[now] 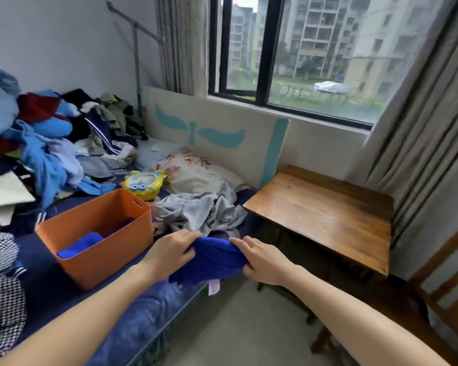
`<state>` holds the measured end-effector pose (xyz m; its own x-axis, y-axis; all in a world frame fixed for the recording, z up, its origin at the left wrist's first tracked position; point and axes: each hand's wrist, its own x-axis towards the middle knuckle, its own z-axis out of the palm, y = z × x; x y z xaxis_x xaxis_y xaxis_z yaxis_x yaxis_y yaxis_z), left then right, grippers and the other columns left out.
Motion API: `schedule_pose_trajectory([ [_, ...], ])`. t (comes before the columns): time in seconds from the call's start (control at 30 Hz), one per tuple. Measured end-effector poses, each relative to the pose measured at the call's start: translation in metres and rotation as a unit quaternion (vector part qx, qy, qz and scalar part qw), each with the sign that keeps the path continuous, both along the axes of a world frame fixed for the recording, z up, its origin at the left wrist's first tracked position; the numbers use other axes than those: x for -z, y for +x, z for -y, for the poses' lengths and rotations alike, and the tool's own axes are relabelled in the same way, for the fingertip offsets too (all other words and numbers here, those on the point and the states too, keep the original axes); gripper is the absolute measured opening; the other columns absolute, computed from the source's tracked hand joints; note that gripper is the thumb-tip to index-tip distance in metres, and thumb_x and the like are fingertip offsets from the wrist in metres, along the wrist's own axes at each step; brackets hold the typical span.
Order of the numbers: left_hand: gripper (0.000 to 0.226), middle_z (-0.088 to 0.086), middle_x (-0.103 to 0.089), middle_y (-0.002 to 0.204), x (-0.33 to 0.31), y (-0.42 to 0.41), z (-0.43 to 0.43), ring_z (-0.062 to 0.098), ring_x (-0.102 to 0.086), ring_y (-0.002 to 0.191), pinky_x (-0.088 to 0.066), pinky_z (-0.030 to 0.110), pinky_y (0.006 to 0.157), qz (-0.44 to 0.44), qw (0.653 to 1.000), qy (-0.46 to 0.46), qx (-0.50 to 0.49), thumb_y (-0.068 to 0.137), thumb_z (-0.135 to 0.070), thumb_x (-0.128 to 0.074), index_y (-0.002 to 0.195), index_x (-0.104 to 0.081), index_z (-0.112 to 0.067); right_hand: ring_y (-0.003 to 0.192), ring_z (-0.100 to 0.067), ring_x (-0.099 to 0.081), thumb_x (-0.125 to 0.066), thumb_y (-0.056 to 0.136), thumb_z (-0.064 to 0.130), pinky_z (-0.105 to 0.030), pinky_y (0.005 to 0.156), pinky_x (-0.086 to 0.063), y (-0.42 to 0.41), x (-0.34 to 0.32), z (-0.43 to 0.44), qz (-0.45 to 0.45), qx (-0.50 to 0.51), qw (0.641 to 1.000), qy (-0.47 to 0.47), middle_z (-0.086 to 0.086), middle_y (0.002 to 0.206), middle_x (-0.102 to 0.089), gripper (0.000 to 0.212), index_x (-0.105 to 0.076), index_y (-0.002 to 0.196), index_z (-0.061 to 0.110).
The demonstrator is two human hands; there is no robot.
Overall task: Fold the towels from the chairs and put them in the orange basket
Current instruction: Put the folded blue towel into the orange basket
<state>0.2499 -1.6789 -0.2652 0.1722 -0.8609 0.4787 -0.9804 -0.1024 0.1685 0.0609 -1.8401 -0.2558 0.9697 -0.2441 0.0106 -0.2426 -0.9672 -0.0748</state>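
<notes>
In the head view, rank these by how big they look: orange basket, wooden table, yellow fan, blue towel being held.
1. wooden table
2. orange basket
3. blue towel, partly covered by the left hand and right hand, and nearer the camera, so less sure
4. yellow fan

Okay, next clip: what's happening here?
A person is folding a blue towel at the edge of a bed, with the left hand and right hand each holding one side in a closed grip. An orange basket sits on the bed just to the left and already holds at least one folded blue towel. This towel is not in the basket yet.
</notes>
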Motion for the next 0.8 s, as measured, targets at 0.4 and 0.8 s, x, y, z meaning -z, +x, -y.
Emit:
schedule_pose_trajectory([
  [0.4,0.055,0.005,-0.068,0.096,0.015,0.109,-0.008,0.024,-0.066,0.088,-0.053,0.033,0.074,-0.071,0.981,0.03,-0.18,0.076,-0.042,-0.029,0.114,-0.061,-0.018,0.109,-0.031,-0.053,-0.05,0.085,0.017,-0.037,0.077,-0.044,0.184,0.02,0.04,-0.025,-0.154,0.988,0.022,-0.012,0.12,-0.053,0.049,-0.041,0.132,0.011],
  [0.8,0.033,-0.007,-0.068,0.086,0.009,0.287,0.0,0.012,-0.062,0.075,-0.05,0.022,0.057,-0.046,0.972,0.035,-0.228,0.076,-0.032,-0.037,0.107,-0.049,-0.033,0.111,-0.029,-0.048,-0.05,0.082,0.012,-0.038,0.081,-0.043,0.392,-0.001,0.079,-0.002,-0.209,0.978,-0.005,-0.012,0.118,-0.053,0.04,-0.051,0.121,0.007],
])
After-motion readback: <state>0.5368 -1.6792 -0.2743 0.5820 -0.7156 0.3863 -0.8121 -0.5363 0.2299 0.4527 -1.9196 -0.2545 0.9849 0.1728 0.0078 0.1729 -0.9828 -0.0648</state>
